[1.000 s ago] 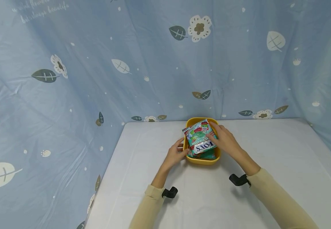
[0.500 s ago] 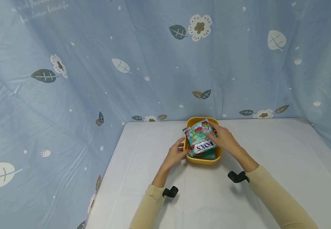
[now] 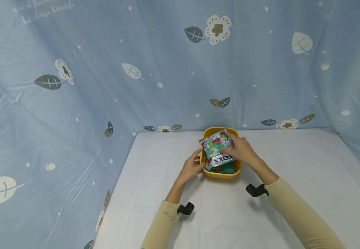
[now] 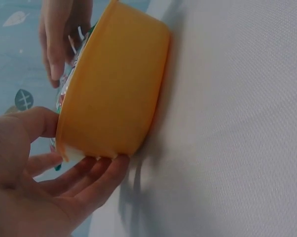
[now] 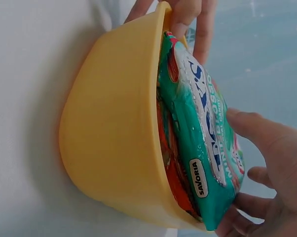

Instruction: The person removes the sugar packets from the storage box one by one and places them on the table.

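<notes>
A yellow bowl stands on the white table, filled with several candy packets. The top packet is green and red, marked FOX'S, and sticks out above the rim. My left hand grips the bowl's left side, thumb on the rim and fingers against the wall. My right hand lies over the top packet from the right. In the right wrist view its thumb is over the packet's printed face and its fingers curl at the packet's edge beside the bowl.
The white table reaches to a blue flower-print curtain behind and on both sides. The bowl sits close to the table's far edge. Black wrist mounts hang over the tabletop.
My right hand has slid a little to the left over the top packet, with its fingers curling more. The left hand and the bowl have stayed in place.
</notes>
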Available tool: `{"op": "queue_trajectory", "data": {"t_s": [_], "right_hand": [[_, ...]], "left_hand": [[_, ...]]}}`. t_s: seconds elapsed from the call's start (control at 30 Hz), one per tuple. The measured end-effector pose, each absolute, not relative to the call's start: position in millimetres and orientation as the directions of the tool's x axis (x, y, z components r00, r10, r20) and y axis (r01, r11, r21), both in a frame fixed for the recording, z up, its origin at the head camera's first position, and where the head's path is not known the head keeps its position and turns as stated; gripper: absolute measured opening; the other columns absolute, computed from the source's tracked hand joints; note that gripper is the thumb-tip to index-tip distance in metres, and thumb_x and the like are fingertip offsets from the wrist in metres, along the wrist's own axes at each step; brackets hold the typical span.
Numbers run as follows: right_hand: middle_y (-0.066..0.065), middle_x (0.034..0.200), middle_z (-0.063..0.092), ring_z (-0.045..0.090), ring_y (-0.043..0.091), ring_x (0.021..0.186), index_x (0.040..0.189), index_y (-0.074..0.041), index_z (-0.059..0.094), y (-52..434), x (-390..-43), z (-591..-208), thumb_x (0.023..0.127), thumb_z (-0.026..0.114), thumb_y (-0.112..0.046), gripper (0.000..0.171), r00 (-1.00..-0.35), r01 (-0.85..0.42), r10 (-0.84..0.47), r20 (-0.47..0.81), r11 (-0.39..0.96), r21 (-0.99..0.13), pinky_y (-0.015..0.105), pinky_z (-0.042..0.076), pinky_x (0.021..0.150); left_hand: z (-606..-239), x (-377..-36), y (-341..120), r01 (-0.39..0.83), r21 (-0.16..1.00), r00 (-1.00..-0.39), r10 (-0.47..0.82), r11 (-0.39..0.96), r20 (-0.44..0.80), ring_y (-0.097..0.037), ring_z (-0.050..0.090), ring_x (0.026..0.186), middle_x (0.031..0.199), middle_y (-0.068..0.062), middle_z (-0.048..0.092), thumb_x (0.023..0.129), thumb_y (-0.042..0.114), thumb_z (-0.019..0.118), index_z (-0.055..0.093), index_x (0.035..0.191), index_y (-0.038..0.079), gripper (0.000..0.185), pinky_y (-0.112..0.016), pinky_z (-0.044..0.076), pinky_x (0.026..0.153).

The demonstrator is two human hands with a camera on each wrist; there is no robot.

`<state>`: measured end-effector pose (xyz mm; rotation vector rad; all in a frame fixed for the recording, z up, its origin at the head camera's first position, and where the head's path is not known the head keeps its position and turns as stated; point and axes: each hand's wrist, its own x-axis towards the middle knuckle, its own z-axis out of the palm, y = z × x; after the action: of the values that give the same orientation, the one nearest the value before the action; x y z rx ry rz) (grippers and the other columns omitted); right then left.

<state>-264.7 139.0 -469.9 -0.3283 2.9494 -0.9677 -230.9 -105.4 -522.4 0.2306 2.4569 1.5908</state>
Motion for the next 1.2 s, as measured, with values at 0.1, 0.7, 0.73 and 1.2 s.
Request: {"op": "queue_trajectory", "data": {"t_s": [0.1,0.7,0.73,1.2], "right_hand": [[0.025,0.137,0.055,0.050,0.041,0.113,0.152,-0.011,0.035,137,-265,-469,0.083,0.074,-0.047,0.087,-0.975,-0.209,-0.213,0.063,0.778,-0.592,0.059,0.052,0.094],[0.026,0.140,0.046,0.052,0.043,0.120,0.150,-0.015,0.037,130,-264,-467,0.081,0.080,-0.032,0.083,-0.963,-0.233,-0.261,0.069,0.676,-0.699,0.062,0.048,0.101],[0.026,0.140,0.048,0.053,0.043,0.119,0.151,-0.016,0.036,129,-264,-467,0.081,0.079,-0.032,0.083,-0.962,-0.226,-0.266,0.055,0.671,-0.706,0.061,0.049,0.101],[0.021,0.145,0.046,0.055,0.042,0.120,0.150,-0.021,0.038,127,-260,-475,0.085,0.076,-0.018,0.075,-0.942,-0.280,-0.320,0.100,0.586,-0.761,0.059,0.050,0.101]], "left_hand": [[-522,-230,-105,0.016,0.915,-0.967,0.238,0.404,-0.088,-0.028,0.061,0.114,0.131,-0.017,0.055,0.092,0.016,0.063,0.036,0.152,0.018,0.065,-0.025,0.062,0.076],[-523,-232,-104,0.025,0.904,-0.967,0.238,0.426,-0.085,-0.030,0.060,0.115,0.131,-0.018,0.055,0.092,0.016,0.063,0.036,0.152,0.019,0.066,-0.026,0.062,0.077],[-523,-232,-104,0.024,0.904,-0.967,0.238,0.427,-0.086,-0.030,0.060,0.115,0.131,-0.018,0.055,0.092,0.016,0.063,0.036,0.152,0.019,0.066,-0.026,0.062,0.077],[-524,-232,-106,0.011,0.916,-0.965,0.244,0.401,-0.095,-0.029,0.058,0.116,0.131,-0.017,0.053,0.093,0.018,0.062,0.037,0.152,0.022,0.064,-0.027,0.062,0.078]]}}
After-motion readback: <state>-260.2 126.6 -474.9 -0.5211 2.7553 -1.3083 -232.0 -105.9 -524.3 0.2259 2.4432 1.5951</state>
